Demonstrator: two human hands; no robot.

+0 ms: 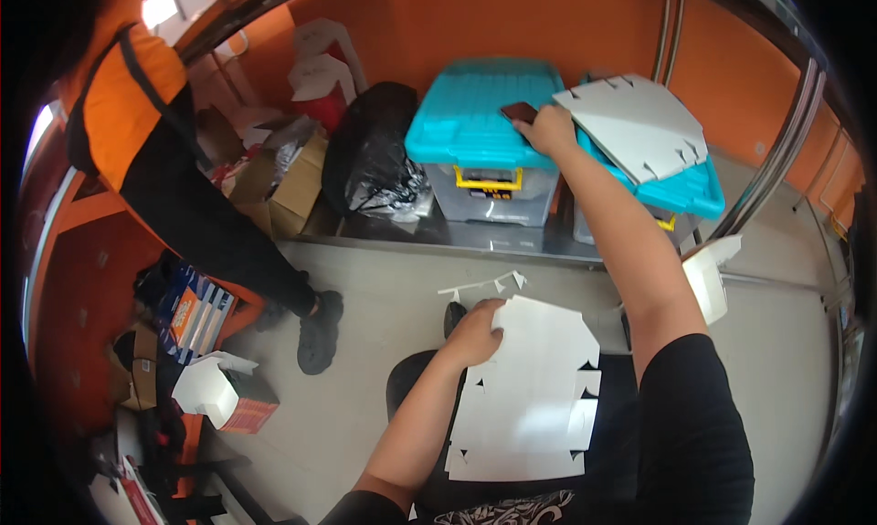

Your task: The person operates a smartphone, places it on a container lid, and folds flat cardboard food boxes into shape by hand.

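A flat white die-cut cardboard sheet [530, 388], notched along its edges, lies across my lap. My left hand [477, 331] grips its upper left edge, thumb on top. My right arm stretches forward to a turquoise-lidded storage box [489, 78]. On that lid, my right hand [551, 131] has its fingers closed at the near end of a dark phone [519, 112]; the fingertips are partly hidden. To the right of this hand, more white cardboard sheets [639, 128] rest on a second turquoise lid [699, 192].
At left stands a person [151, 132] in orange and black. A black bag [370, 146] and an open carton [283, 183] sit beside the boxes on a low metal shelf [457, 236]. Paper scraps [489, 284] and a folded white box [219, 393] are lower down.
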